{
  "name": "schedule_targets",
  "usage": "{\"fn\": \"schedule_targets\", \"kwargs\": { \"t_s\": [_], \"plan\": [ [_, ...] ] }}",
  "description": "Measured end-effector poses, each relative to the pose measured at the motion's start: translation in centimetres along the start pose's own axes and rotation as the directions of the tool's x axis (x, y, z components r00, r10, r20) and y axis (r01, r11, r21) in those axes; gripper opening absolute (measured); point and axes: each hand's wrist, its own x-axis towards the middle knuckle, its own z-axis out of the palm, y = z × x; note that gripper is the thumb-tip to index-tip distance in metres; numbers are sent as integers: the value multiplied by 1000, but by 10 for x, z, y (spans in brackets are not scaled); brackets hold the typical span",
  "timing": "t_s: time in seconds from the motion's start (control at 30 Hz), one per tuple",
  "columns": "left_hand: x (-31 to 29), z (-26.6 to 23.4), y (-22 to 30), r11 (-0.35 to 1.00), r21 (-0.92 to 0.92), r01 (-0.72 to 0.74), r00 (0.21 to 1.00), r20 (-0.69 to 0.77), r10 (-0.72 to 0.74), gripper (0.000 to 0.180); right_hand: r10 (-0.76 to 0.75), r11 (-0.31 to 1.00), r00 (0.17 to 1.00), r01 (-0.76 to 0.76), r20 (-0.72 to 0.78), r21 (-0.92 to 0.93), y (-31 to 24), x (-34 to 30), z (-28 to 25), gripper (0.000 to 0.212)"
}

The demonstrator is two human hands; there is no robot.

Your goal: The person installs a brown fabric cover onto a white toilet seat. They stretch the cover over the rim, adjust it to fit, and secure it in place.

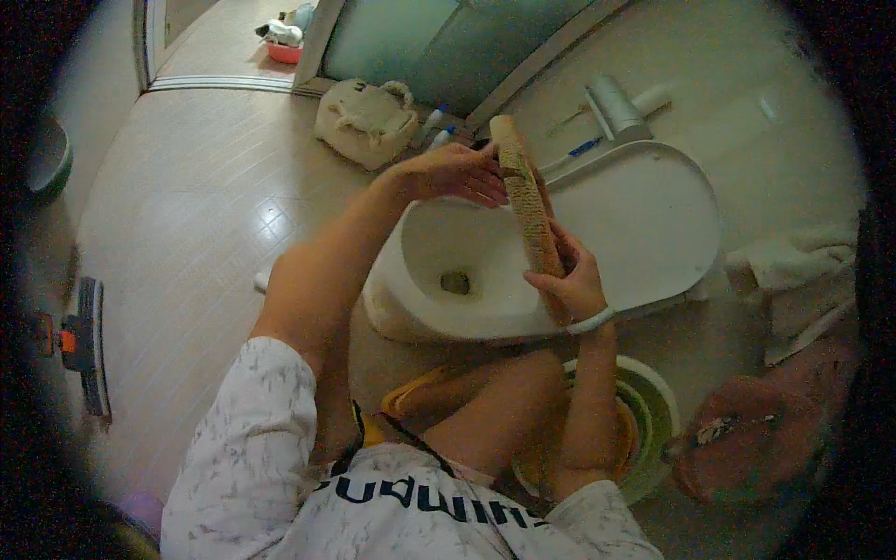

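Observation:
A long tan board with a rough, ridged face, which looks like corrugated cardboard (528, 210), stands tilted on edge above the toilet bowl (439, 243). My right hand (574, 277) grips its lower end, thumb on the ridged face and fingers behind. Near the upper end, my left hand (462, 175) has its fingers stretched out against the board's left side. Its thumb is partly hidden, and a small dark spot shows by it. To the right of the board lies the toilet's white lid (653, 219). Brown residue (455, 283) sits in the bowl.
Beyond the toilet are a cream cloth bag (364, 121), bottles (439, 126) and a grey curved holder (616, 110). Green nested buckets (653, 420) stand by my right forearm. A brown bundle (747, 443) and pale cloth (793, 266) are at right, a mop head (89, 345) at left.

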Motion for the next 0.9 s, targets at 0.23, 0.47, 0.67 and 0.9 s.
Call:
{"fn": "schedule_targets", "kwargs": {
  "t_s": [0.23,0.47,0.67,0.9],
  "plan": [
    [20,18,4,981,-147,-125,982,-157,102,48,-2,999,998,4,-60,34,-14,-4,-9,73],
    [6,6,13,967,-215,-137,974,-209,91,35,8,994,997,-16,-78,-110,-22,-8,5,72],
    [12,12,10,909,-380,-169,961,-269,66,32,-3,996,996,-4,-88,-90,-38,-6,10,71],
    [34,-9,4,970,-125,-210,953,-249,174,32,-101,985,975,70,-198,-160,-51,1,12,67]
  ]
}}
